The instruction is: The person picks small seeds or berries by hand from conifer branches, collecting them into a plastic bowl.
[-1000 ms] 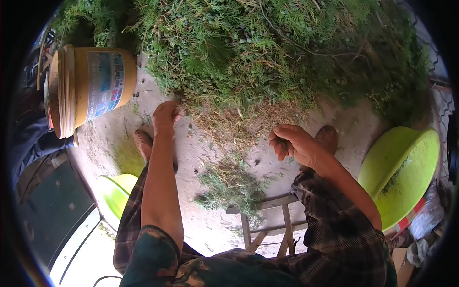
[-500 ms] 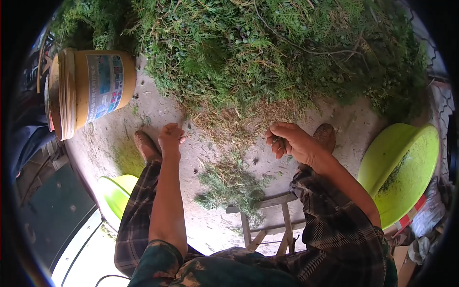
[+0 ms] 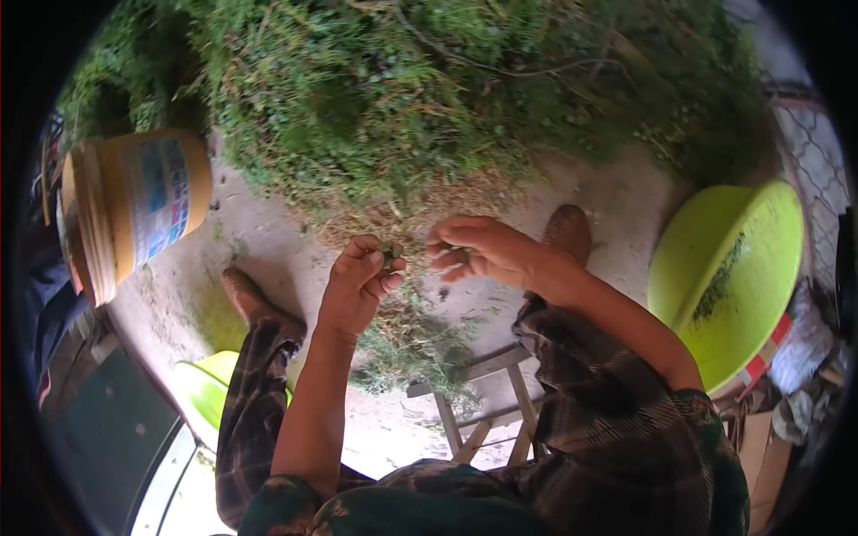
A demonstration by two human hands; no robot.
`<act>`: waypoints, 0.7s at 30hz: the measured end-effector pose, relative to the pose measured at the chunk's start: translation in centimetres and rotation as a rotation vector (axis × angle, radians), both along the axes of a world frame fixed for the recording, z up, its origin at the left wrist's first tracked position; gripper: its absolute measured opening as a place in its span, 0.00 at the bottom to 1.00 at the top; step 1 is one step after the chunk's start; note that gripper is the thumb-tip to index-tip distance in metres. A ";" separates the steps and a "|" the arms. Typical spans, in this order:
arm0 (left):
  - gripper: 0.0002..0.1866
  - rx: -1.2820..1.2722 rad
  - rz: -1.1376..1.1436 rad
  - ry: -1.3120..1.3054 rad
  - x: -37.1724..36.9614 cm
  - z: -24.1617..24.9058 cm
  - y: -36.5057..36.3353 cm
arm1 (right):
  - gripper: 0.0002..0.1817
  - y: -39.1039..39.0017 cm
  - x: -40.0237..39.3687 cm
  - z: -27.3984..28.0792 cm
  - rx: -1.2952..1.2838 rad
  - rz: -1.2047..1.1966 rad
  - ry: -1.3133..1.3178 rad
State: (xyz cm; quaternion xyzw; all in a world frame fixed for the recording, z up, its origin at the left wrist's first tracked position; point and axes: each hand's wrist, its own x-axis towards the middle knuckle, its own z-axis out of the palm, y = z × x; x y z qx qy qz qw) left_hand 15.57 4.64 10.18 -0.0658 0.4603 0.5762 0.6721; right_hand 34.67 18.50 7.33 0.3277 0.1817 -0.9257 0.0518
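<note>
My left hand (image 3: 357, 281) is closed, with a small green bit of plant (image 3: 390, 257) pinched at its fingertips. Just right of it is my right hand (image 3: 474, 250), its fingers curled over small dark bits that are too small to name. A narrow gap lies between the two hands. Beyond them spreads a large heap of green conifer branches (image 3: 375, 98), edged by dry brown clippings (image 3: 474, 196). A smaller green sprig pile (image 3: 416, 344) lies on the ground below my hands.
A yellow bucket (image 3: 116, 210) lies tipped on the left. Green basins stand at right (image 3: 769, 268) and lower left (image 3: 210, 384). A wooden frame (image 3: 487, 366) is between my legs. A person's dark-clothed leg (image 3: 49, 313) shows at the far left edge.
My hands have come close together, the left moving right and the right moving left. Green bits now show at my left fingertips. The whole view has shifted.
</note>
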 end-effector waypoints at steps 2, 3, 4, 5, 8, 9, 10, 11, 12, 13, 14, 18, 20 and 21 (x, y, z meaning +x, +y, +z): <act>0.08 -0.012 -0.090 0.044 2.2 1.2 1.8 | 0.18 0.0 -0.1 0.0 -0.057 -0.064 0.021; 0.09 -0.029 -0.161 0.114 3.0 1.6 2.4 | 0.19 0.0 -0.1 0.0 -0.121 -0.111 0.068; 0.09 -0.026 -0.168 0.104 3.8 1.8 2.8 | 0.19 0.1 0.0 -0.1 -0.118 -0.118 0.059; 0.10 -0.033 -0.279 0.266 4.4 2.0 3.0 | 0.19 0.2 0.0 -0.1 -0.166 -0.139 0.069; 0.11 -0.033 -0.415 0.518 5.1 2.7 3.4 | 0.20 0.3 0.4 0.0 -0.217 -0.169 0.071; 0.10 -0.044 -0.362 0.536 5.3 3.0 3.6 | 0.20 0.3 0.4 -0.1 -0.236 -0.189 0.069; 0.10 -0.056 -0.309 0.555 5.5 3.2 3.6 | 0.20 0.3 0.4 -0.2 -0.255 -0.208 0.067; 0.10 -0.057 -0.311 0.556 5.2 3.1 3.6 | 0.20 0.5 0.4 -0.2 -0.256 -0.209 0.069; 0.09 -0.123 -0.296 0.625 4.8 3.1 3.3 | 0.20 0.6 0.5 -0.1 -0.277 -0.208 0.082; 0.09 -0.189 -0.280 0.692 4.2 2.9 3.0 | 0.20 0.8 0.6 -0.1 -0.296 -0.207 0.095; 0.09 -0.189 -0.281 0.692 3.1 2.2 2.3 | 0.20 0.9 0.7 -0.1 -0.296 -0.208 0.095; 0.12 -0.127 -1.485 0.969 -0.8 1.6 -0.7 | 0.22 1.1 1.4 -0.1 -0.318 -0.183 0.172; 0.12 -0.068 -1.499 0.830 -4.2 0.3 -2.8 | 0.21 1.1 1.4 0.2 -0.330 -0.154 0.219; 0.11 -0.270 -1.226 1.078 -5.9 -1.5 -4.1 | 0.20 1.2 1.5 0.6 -0.147 -0.048 0.116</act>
